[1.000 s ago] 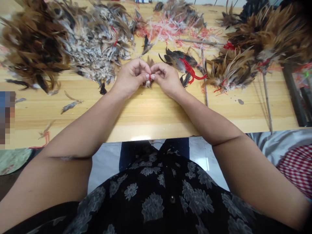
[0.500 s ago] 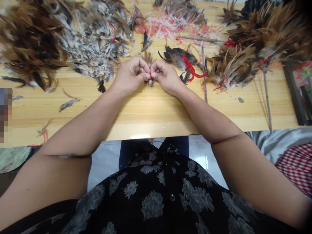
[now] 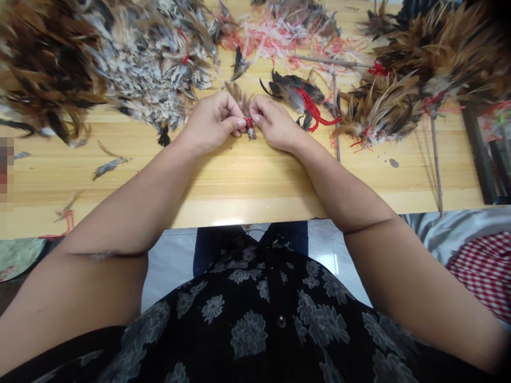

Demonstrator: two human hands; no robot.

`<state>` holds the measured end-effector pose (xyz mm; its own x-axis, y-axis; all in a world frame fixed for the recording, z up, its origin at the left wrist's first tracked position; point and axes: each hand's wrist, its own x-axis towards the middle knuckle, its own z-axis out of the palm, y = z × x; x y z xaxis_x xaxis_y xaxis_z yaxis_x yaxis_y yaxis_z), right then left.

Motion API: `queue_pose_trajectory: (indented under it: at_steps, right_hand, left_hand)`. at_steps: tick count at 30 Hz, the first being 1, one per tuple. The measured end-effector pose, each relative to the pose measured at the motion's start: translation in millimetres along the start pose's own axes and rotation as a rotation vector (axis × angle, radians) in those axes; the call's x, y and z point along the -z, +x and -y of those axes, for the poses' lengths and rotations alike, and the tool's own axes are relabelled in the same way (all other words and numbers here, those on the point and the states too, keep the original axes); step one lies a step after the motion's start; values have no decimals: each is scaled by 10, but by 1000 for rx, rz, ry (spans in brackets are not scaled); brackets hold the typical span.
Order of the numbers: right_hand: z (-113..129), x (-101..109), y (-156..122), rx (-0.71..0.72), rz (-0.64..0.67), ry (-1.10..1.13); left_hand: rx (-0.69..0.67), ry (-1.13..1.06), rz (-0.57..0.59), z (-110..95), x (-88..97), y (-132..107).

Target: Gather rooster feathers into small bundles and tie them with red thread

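Left grip (image 3: 217,118): closed at thumb and forefinger; a small feather bundle (image 3: 240,96) is pinched at its neck.
Right grip (image 3: 277,122): thumb and forefinger are held together just beside the neck; whether a thread end is pinched cannot be told.
Bundle's place: held between both hands, about midway between the near and far edges of the worktop (image 3: 239,183); the feather tips are pointed toward the far edge.
Red binding (image 3: 249,122): seen at the quills, partly hidden by fingers.
Red thread hank (image 3: 310,109): laid against dark feathers (image 3: 281,88), near the right grip.
Left side: a grey-white feather pile (image 3: 155,66) is set beside a brown feather pile (image 3: 43,64), toward the far left corner.
Far edge: pink and white shreds (image 3: 267,40) are strewn.
Right side: a brown feather bunch (image 3: 379,109) is laid near a large feather duster (image 3: 443,58), whose stick (image 3: 437,159) is extended to the near edge.
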<state>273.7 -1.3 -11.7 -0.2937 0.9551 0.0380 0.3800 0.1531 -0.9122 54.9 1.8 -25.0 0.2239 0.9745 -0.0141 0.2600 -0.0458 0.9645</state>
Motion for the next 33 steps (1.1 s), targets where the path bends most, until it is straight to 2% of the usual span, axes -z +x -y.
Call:
queue_pose_trajectory:
  at_steps: [4, 8, 17, 21, 26, 30, 33]
  right_hand:
    - [-48, 22, 38, 90, 95, -374]
    - [-20, 36, 32, 103, 117, -548]
    - [184, 17, -67, 16, 121, -716]
    - [188, 38, -102, -11, 127, -825]
    - [109, 87, -80, 1, 124, -929]
    - [151, 110, -102, -9, 123, -923]
    - [194, 127, -137, -6, 109, -865]
  left_hand:
    - [-78, 50, 136, -14, 115, -23]
    - [-77, 123, 167, -29, 164, -23]
    - [-54, 205, 101, -116, 71, -65]
    - [-54, 377, 83, -238, 130, -147]
    - [37, 562, 108, -415, 236, -202]
    - [87, 596, 108, -474, 246, -203]
    - [56, 559, 87, -413, 254, -189]
